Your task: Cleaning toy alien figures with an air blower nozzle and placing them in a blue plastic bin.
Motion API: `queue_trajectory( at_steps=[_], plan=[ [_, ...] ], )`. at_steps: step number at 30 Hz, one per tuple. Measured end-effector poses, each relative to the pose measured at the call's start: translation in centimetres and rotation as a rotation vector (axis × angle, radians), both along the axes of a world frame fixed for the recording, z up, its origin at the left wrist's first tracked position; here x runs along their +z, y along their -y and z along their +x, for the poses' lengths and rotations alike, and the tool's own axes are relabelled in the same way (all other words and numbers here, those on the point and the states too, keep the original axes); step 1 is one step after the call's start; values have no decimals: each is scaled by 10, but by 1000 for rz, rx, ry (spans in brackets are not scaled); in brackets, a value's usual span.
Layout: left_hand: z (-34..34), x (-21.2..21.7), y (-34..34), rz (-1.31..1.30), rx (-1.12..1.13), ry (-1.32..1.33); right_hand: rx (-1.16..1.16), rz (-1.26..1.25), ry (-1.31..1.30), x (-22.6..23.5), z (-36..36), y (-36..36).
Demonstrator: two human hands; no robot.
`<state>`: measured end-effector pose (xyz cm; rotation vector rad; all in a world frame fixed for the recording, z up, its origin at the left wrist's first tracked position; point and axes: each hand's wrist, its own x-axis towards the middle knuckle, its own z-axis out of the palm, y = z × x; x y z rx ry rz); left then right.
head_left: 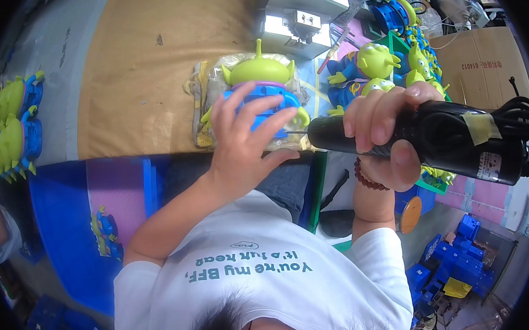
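Observation:
A green and blue alien toy figure [261,73] lies on a plastic-wrapped pad [215,89] at the front edge of the bench, its head pointing away from me. My left hand [241,139] is open over the left part of its blue body, fingers spread; whether they touch it I cannot tell. A black electric screwdriver [440,134] is gripped in my right hand [381,123], held nearly level. Its thin bit points left, with the tip by the lower end of the toy's body. My left fingers partly hide the body.
A white and grey machine [303,21] stands behind the pad. More alien toys [377,62] are heaped at the right, near a cardboard box [484,64]. Rows of toys [10,130] stand at the far left. Below the bench edge is a blue bin [63,228].

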<state>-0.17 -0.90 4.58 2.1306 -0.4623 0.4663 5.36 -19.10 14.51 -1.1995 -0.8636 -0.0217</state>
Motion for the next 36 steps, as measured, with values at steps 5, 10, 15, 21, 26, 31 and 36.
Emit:
queue_trajectory(
  at_steps=[5,10,15,21,26,31,36],
  plan=[
    [-1,-21,-28,117,94,-59,-13,2,-8,-8,5,-2],
    [1,-68,-49,93,127,-129,27,-13,-37,-21,9,-9],
    [11,-92,-51,76,111,120,61,-4,-64,-39,6,-17],
    [12,-96,-51,69,112,139,133,-17,-34,-40,7,-19],
    [12,-94,-52,71,113,138,104,-41,-44,-39,5,-19],
    [14,-99,-52,12,115,138,181,-81,-105,-28,20,-18],
    [13,-104,-52,-56,107,168,-120,125,-163,12,87,-12]
  ],
)
